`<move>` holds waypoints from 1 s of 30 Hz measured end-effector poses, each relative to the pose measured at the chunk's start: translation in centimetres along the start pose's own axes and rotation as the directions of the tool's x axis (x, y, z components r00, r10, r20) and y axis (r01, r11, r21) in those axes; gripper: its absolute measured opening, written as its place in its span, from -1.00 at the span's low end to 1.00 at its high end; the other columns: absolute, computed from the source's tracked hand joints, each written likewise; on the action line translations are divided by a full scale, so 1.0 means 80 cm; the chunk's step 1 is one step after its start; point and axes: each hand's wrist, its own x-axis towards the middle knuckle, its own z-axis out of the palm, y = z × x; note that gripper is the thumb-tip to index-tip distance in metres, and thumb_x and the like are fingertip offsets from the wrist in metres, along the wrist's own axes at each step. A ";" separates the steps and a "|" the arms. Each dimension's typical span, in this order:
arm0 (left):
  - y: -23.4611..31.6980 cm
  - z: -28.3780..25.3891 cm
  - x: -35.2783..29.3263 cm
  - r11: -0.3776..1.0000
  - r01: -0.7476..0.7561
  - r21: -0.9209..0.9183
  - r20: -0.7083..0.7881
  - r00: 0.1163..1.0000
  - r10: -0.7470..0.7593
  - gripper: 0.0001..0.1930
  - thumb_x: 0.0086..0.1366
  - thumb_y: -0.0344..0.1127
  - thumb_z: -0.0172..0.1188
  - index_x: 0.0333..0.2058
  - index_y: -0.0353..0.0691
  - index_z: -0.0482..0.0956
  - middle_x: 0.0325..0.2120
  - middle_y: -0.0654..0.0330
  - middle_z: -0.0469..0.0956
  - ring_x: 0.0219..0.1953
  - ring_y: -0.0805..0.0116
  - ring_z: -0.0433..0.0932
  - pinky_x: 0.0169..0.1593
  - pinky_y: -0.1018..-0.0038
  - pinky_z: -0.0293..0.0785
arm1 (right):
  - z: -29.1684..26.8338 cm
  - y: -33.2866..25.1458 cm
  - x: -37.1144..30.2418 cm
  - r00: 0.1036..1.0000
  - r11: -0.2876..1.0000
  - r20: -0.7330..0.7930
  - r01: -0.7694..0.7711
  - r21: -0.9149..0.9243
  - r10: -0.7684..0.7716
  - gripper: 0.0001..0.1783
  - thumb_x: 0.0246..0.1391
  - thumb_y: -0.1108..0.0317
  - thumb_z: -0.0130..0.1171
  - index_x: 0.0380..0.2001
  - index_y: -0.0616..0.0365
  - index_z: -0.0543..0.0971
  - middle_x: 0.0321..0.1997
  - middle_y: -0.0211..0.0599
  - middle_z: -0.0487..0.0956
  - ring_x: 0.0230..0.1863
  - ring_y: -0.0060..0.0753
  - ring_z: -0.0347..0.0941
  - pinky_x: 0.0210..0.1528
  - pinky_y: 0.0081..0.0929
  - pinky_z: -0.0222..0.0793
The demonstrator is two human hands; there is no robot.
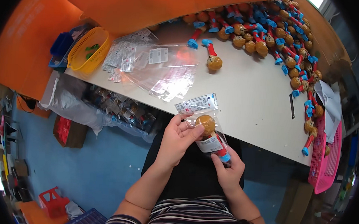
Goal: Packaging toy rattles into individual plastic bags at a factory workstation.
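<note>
In front of my lap I hold a clear plastic bag (218,128) with a toy figure (206,124) inside it. The figure has a round brown head, a red body and a light blue base, and it tilts with its head up and left. A white label (210,144) lies across the bag over its body. My left hand (176,139) is closed on the bag beside the head, thumb across the front. My right hand (230,170) pinches the lower end near the blue base. The bag's printed header (198,103) sticks up beyond the head, over the table edge.
One loose figure (213,62) lies on the white table (242,99). Many more form a pile (270,33) at the back right. Flat clear bags (165,70) are spread at left, near a yellow basket (89,51). A pink basket (325,158) stands at the right edge.
</note>
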 end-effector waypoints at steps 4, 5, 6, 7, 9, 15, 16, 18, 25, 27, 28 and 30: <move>0.000 0.002 -0.004 0.982 -0.107 0.158 0.020 0.994 0.105 -0.41 0.24 -0.43 0.30 0.16 -0.47 0.21 -0.10 -0.06 0.55 -0.05 0.28 0.58 0.02 0.45 0.53 | -0.001 -0.012 -0.003 0.984 0.967 0.113 0.160 -0.198 -0.140 -0.59 0.12 0.49 0.27 0.02 0.44 0.46 -0.10 -0.22 0.60 -0.12 -0.47 0.55 -0.06 -0.53 0.48; 0.001 0.001 -0.003 0.982 -0.110 0.156 0.015 0.994 0.109 -0.41 0.24 -0.43 0.30 0.16 -0.47 0.21 -0.10 -0.06 0.55 -0.05 0.28 0.58 0.02 0.45 0.53 | -0.003 -0.012 -0.004 0.983 0.967 0.119 0.162 -0.197 -0.141 -0.59 0.12 0.49 0.27 0.02 0.44 0.46 -0.10 -0.22 0.60 -0.12 -0.47 0.55 -0.06 -0.53 0.48; 0.001 0.000 -0.001 0.989 -0.077 0.122 0.006 0.997 0.077 -0.35 0.22 -0.42 0.32 0.17 -0.49 0.17 -0.12 -0.06 0.55 -0.06 0.31 0.59 -0.01 0.49 0.52 | -0.005 -0.012 -0.004 0.986 0.996 0.146 0.089 -0.012 -0.086 -0.61 0.19 0.44 0.19 0.04 0.44 0.46 -0.08 -0.20 0.60 -0.10 -0.46 0.54 -0.01 -0.52 0.45; 0.001 0.000 0.000 0.995 -0.042 0.088 0.000 0.999 0.043 -0.30 0.21 -0.41 0.35 0.19 -0.50 0.12 -0.13 -0.06 0.56 -0.08 0.34 0.59 -0.04 0.53 0.52 | -0.008 -0.013 -0.004 0.983 0.986 0.180 0.004 0.169 -0.035 -0.62 0.26 0.38 0.12 0.05 0.44 0.45 -0.07 -0.18 0.60 -0.08 -0.44 0.53 0.03 -0.50 0.43; 0.000 0.000 0.000 0.999 -0.036 0.033 0.023 0.999 0.035 -0.28 0.22 -0.42 0.33 0.21 -0.51 0.08 -0.13 -0.07 0.56 -0.08 0.33 0.59 -0.04 0.51 0.52 | -0.011 -0.018 -0.002 0.980 0.977 0.200 -0.057 0.204 0.015 -0.61 0.30 0.35 0.05 0.07 0.44 0.43 -0.06 -0.16 0.60 -0.06 -0.44 0.52 0.07 -0.49 0.40; -0.008 0.009 -0.002 0.988 0.049 -0.144 0.099 0.994 -0.035 -0.30 0.30 -0.43 0.21 0.28 -0.46 0.01 -0.04 -0.09 0.52 -0.01 0.26 0.56 0.07 0.40 0.47 | -0.028 0.002 -0.007 0.944 0.814 0.287 -0.292 0.502 0.161 -0.59 0.29 0.37 0.06 0.11 0.41 0.39 0.00 -0.13 0.55 0.01 -0.40 0.50 0.12 -0.44 0.38; -0.014 0.009 0.001 0.978 0.061 -0.197 0.107 0.993 -0.041 -0.33 0.32 -0.43 0.18 0.29 -0.44 0.03 0.01 -0.11 0.50 0.04 0.21 0.53 0.15 0.34 0.43 | -0.025 -0.001 -0.005 0.944 0.814 0.287 -0.293 0.501 0.163 -0.59 0.29 0.37 0.06 0.11 0.41 0.39 0.00 -0.13 0.55 0.01 -0.40 0.50 0.12 -0.44 0.38; -0.020 0.010 0.006 0.977 0.056 -0.206 0.107 0.994 -0.035 -0.35 0.34 -0.40 0.15 0.30 -0.43 0.03 0.05 -0.10 0.47 0.07 0.22 0.50 0.17 0.33 0.40 | -0.015 -0.011 0.000 0.969 0.868 0.207 -0.213 0.448 0.132 -0.42 0.21 0.22 0.19 0.14 0.43 0.34 -0.04 -0.13 0.57 -0.01 -0.36 0.52 0.12 -0.39 0.40; -0.033 0.016 0.017 0.939 0.107 -0.328 0.231 0.973 -0.031 -0.40 0.42 -0.32 0.02 0.32 -0.40 0.03 0.18 -0.05 0.35 0.20 0.25 0.38 0.23 0.30 0.34 | -0.024 -0.003 -0.001 0.961 0.899 0.203 -0.251 0.360 0.187 -0.42 0.11 0.35 0.25 0.13 0.43 0.35 0.03 -0.10 0.53 0.00 -0.34 0.52 0.11 -0.35 0.43; -0.030 0.024 0.013 0.936 0.119 -0.331 0.208 0.977 -0.051 -0.42 0.40 -0.34 0.07 0.30 -0.40 0.08 0.11 -0.02 0.42 0.14 0.30 0.43 0.21 0.34 0.35 | -0.027 0.004 -0.004 0.961 0.844 0.194 -0.266 0.465 0.196 -0.41 0.08 0.34 0.29 0.11 0.42 0.35 0.01 -0.09 0.53 -0.02 -0.32 0.53 0.05 -0.29 0.51; -0.029 0.027 0.012 0.934 0.129 -0.333 0.186 0.980 -0.069 -0.43 0.39 -0.35 0.11 0.28 -0.40 0.13 0.03 0.02 0.48 0.07 0.34 0.48 0.19 0.38 0.36 | -0.027 0.008 -0.005 0.961 0.845 0.193 -0.266 0.464 0.197 -0.41 0.08 0.34 0.29 0.11 0.42 0.35 0.01 -0.09 0.53 -0.02 -0.32 0.53 0.05 -0.29 0.51; -0.031 0.025 0.012 0.961 0.136 -0.243 0.193 0.977 -0.090 -0.47 0.35 -0.39 0.16 0.22 -0.41 0.21 -0.01 0.03 0.51 0.02 0.36 0.51 0.15 0.41 0.41 | -0.026 0.014 -0.006 0.969 0.789 0.155 -0.247 0.563 0.193 -0.40 0.07 0.31 0.32 0.09 0.40 0.35 -0.01 -0.08 0.54 -0.02 -0.28 0.54 -0.01 -0.25 0.56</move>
